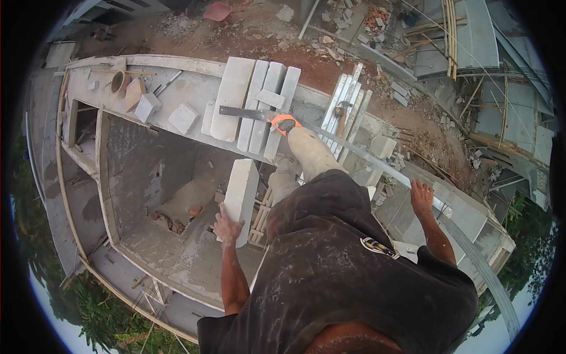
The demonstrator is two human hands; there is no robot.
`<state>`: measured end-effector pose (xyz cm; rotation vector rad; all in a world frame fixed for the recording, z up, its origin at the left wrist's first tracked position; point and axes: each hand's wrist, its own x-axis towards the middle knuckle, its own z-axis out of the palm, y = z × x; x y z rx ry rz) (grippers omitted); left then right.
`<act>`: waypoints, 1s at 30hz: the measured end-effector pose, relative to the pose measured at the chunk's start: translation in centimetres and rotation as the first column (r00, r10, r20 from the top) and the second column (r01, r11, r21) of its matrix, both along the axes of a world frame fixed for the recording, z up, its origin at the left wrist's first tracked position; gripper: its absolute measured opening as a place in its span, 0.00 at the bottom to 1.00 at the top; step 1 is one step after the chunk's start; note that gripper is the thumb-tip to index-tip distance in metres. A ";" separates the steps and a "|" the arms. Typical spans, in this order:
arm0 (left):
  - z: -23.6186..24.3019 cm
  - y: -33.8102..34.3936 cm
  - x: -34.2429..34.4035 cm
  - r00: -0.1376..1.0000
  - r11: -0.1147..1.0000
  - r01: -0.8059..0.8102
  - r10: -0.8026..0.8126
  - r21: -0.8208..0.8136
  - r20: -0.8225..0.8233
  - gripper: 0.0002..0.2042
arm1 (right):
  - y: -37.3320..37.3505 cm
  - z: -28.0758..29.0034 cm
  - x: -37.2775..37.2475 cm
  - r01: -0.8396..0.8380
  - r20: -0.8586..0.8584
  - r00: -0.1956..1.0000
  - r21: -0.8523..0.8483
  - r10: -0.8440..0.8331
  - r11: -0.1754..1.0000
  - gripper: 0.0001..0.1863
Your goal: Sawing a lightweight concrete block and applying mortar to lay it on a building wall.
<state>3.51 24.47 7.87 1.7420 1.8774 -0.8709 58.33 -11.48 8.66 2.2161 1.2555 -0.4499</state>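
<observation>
My left hand (229, 223) grips the lower end of an upright white lightweight block (242, 194) at the middle left, its fingers wrapped on the sides. At the right, my right hand (421, 194) holds a long, pale metal strip (383, 165) that runs diagonally past my feet. A handsaw (242, 112) with an orange handle lies across stacked white blocks (233, 82) on the wall top, right by my foot.
Below left opens an unfinished concrete room (159, 183). The curved wall ledge (159, 62) holds loose blocks (184, 118) and a bucket (121, 84). Metal profiles (345, 100) lie right of my feet. Rubble (336, 50), bamboo poles (449, 41) and roofing sheets (477, 29) appear beyond.
</observation>
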 end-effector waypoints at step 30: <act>10.7 -37.3 7.2 0.277 0.275 -0.961 0.959 0.035 0.052 0.54 | 6.2 -8.3 5.8 -0.165 -0.437 0.899 -0.305 0.016 0.938 0.22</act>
